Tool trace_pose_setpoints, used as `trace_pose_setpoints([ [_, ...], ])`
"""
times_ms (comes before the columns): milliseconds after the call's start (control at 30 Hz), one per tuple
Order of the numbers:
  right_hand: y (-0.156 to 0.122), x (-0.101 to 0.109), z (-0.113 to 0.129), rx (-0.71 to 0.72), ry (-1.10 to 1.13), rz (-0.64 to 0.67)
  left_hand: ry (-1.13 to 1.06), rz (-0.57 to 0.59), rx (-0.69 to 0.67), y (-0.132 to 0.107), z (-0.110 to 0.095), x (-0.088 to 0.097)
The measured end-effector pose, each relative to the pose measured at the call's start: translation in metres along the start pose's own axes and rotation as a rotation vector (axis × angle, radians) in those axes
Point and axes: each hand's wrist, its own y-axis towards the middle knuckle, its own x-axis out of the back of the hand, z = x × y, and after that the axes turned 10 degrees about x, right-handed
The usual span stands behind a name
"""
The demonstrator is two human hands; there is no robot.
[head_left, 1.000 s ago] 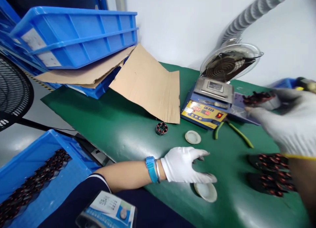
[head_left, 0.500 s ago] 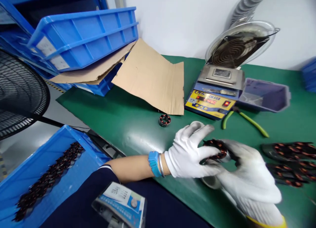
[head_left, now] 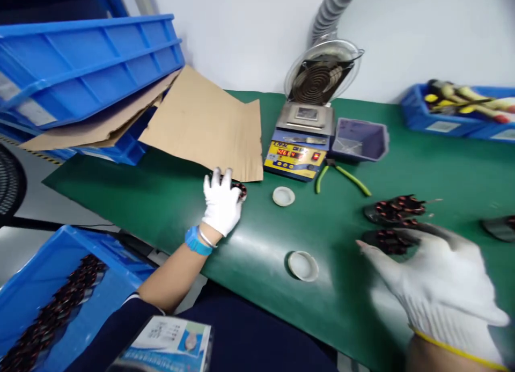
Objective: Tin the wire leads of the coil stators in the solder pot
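My left hand (head_left: 222, 204), in a white glove, rests by the cardboard's front edge with its fingers around a wound motor stator, mostly hidden beneath them. Beside the thumb shows a ring with copper windings (head_left: 240, 191). Over on the right, my gloved right hand (head_left: 442, 272) reaches across the table, thumb and fingers apart, at a dark stator (head_left: 387, 241). More stators (head_left: 396, 208) lie just behind it. Two shallow white round cups stand between the hands: a far cup (head_left: 284, 196) and a near cup (head_left: 303, 266).
A cardboard sheet (head_left: 205, 128) leans beside stacked blue crates (head_left: 100, 66). Behind the cups stand a yellow-fronted heating unit (head_left: 295, 158), green-handled pliers (head_left: 346, 176) and a purple bin (head_left: 360, 141). Tool bins (head_left: 442, 124) sit at the back right. A blue crate (head_left: 132, 254) of stators is lower left.
My hands, together around a stator before, have parted. The left went to the cardboard's edge, the right to the stators on the right. Both white cups now show fully, and the view has swung right.
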Motion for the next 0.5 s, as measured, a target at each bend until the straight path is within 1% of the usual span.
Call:
trace_pose_setpoints([
  [67, -0.007, -0.008, -0.017, 0.014, -0.132, 0.015, 0.012, -0.025, 0.05, 0.001, 0.002, 0.005],
  [133, -0.012, -0.018, -0.03, 0.102, -0.198, 0.005, -0.061, -0.079, 0.053, -0.001, -0.003, 0.013],
  [200, -0.013, -0.025, -0.034, 0.179, -0.199, -0.024, -0.257, -0.138, 0.018, -0.006, -0.016, 0.022],
  [233, -0.012, -0.026, -0.032, 0.206, -0.179, -0.038, -0.4, -0.137, 0.0, -0.008, -0.024, 0.026],
  [267, -0.011, -0.025, -0.026, 0.238, -0.135, -0.06, -0.56, -0.086, -0.01, -0.011, -0.034, 0.03],
  [300, -0.009, -0.023, -0.018, 0.276, -0.066, -0.098, -0.722, 0.036, -0.015, -0.013, -0.044, 0.032],
  [333, -0.007, -0.02, -0.007, 0.329, 0.035, -0.139, -0.868, 0.229, -0.01, -0.015, -0.053, 0.033],
  [400, -0.004, -0.015, 0.021, 0.492, 0.271, -0.183, -1.097, 0.722, 0.02, -0.016, -0.07, 0.032],
  [433, -0.003, -0.013, 0.035, 0.585, 0.374, -0.164, -1.197, 0.935, 0.048, -0.016, -0.075, 0.031],
  [467, -0.002, -0.012, 0.048, 0.664, 0.442, -0.127, -1.301, 1.099, 0.078, -0.015, -0.079, 0.029],
  [500, -0.002, -0.013, 0.06, 0.717, 0.481, -0.088, -1.405, 1.203, 0.117, -0.015, -0.08, 0.027],
])
